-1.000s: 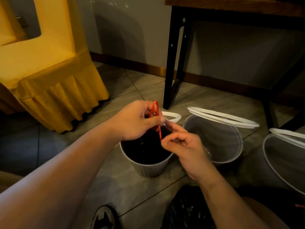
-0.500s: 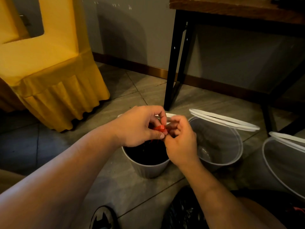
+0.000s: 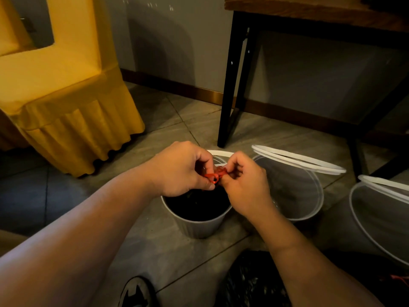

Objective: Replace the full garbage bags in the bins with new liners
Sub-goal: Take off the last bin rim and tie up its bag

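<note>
Fingers of my left hand [image 3: 181, 171] and right hand [image 3: 245, 185] curl together, pinching the thin red plastic drawstring [image 3: 215, 174] above the small grey ribbed bin [image 3: 197, 224].

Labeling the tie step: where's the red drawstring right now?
Head view, centre: the red drawstring is pinched between left hand and right hand, above the black-lined bin.
</note>
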Demonstrator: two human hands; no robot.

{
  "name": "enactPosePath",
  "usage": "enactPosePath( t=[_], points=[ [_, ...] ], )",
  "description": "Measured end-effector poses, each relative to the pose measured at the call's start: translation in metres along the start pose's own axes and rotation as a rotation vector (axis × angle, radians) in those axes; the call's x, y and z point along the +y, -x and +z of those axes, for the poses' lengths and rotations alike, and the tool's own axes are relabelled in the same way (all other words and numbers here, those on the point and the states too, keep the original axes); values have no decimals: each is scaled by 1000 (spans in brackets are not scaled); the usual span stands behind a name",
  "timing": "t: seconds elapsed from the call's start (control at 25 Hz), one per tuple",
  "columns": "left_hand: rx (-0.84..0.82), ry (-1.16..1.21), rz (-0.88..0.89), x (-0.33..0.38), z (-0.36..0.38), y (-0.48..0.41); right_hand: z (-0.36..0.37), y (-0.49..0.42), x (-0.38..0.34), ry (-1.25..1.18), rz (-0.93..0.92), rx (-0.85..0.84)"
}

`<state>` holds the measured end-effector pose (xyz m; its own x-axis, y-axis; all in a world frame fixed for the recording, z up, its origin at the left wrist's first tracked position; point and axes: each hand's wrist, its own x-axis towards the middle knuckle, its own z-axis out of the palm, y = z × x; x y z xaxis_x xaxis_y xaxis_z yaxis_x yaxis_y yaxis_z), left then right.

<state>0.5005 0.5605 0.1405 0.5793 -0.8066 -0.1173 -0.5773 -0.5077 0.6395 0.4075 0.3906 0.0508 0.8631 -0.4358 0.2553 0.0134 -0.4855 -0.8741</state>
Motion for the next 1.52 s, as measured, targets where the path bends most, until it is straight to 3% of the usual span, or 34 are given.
enactPosePath(
  t=[0.36, 0.68, 0.92, 1.04, 1.2, 1.32, 1.52],
  points=[
    [74, -83, -19, -8, 7, -3, -8, 12, 3, -818, 225, -80],
    [-51, 182, -272, -24, -8, 14, -37, -1, 11, -1265, 536, 11],
    [-12, 453, -846, -86, 5, 39, -68, -6, 67, -1236, 859, 343],
    [42, 433, -1007, -114, 11, 48, -73, -8, 90, -1162, 937, 395],
    [108, 278, -1039, -136, 15, 49, -71, -7, 108, -1078, 978, 376],
    [115, -36, -974, -142, 15, 49, -70, -2, 116, -1010, 967, 353],
    [30, -319, -880, -129, 9, 48, -72, 3, 114, -958, 951, 356]
  ],
)
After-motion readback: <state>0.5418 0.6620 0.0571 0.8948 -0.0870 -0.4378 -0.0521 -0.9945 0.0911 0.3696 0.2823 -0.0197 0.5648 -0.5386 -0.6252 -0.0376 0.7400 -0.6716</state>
